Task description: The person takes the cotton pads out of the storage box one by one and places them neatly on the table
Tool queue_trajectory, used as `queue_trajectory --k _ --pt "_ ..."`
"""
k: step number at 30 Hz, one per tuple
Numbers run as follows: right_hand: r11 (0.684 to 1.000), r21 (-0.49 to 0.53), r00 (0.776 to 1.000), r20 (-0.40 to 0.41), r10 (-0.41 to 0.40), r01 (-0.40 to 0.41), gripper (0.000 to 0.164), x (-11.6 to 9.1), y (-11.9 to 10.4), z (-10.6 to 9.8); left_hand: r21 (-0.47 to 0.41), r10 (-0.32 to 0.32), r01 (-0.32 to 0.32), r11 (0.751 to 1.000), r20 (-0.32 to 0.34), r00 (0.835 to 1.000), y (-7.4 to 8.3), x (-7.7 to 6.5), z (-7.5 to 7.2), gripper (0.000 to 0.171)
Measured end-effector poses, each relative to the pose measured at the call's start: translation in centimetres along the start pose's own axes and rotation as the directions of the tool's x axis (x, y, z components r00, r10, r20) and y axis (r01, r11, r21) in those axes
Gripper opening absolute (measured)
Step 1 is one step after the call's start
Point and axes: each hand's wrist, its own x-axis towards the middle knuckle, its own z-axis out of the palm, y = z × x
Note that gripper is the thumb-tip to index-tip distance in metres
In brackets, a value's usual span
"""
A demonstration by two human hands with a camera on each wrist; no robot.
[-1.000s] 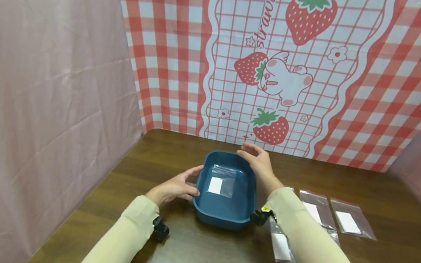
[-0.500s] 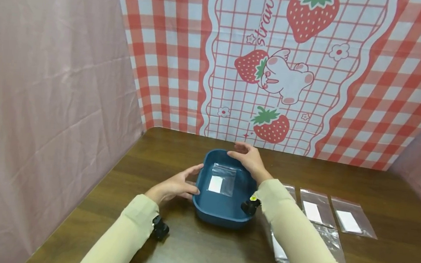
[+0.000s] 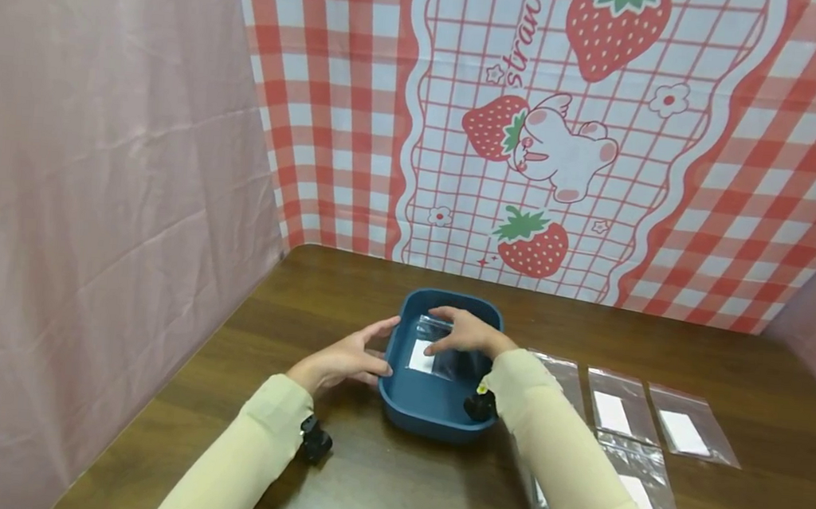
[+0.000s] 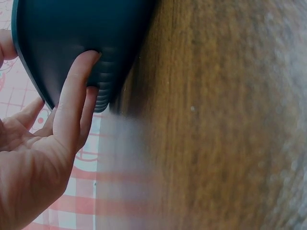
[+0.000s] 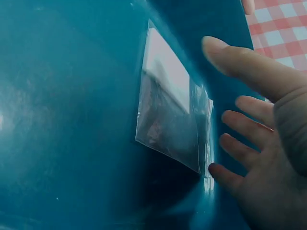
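Observation:
A dark blue plastic bin stands on the table. Flat inside it lies a clear zip-lock bag with a white card in it. My left hand rests against the bin's left side; in the left wrist view its straight fingers touch the outer wall. Over the bag, inside the bin, my right hand has its thumb and fingers spread apart. In the right wrist view, the fingers are close to the bag's zip edge; whether the little finger touches it I cannot tell. Part of the bag is hidden behind this hand in the head view.
Several more zip-lock bags with white cards, such as one bag at far right, lie on the brown wooden table right of the bin. Some are partly under my right sleeve. A checked strawberry cloth hangs behind the table.
My right hand has moved from the bin's far right rim leftward and down into the bin, over the bag. The left hand has stayed at the bin's left side.

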Motion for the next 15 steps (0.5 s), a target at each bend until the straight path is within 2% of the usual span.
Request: queue_trajectory --k 4,8,11,15 --pt "0.996 -0.087 0.992 0.122 0.020 -0.010 0.081 0.08 0.10 0.09 0.004 -0.009 0.009 1.000 -0.004 1.000 0.10 -0.09 0.07 0.085" --pt "0.989 -0.148 0.971 0.234 0.051 -0.016 0.083 -0.06 -0.05 0.02 0.000 -0.009 0.009 1.000 -0.004 1.000 0.20 -0.18 0.10 0.085" --pt "0.982 -0.191 0.963 0.261 0.064 -0.014 0.079 -0.24 -0.31 -0.10 0.001 -0.008 0.008 1.000 -0.002 1.000 0.24 -0.19 0.13 0.086" --pt "0.974 -0.226 0.969 0.238 0.072 -0.017 0.067 -0.26 -0.44 -0.07 0.013 -0.016 0.016 1.000 -0.006 1.000 0.24 -0.17 0.15 0.086"
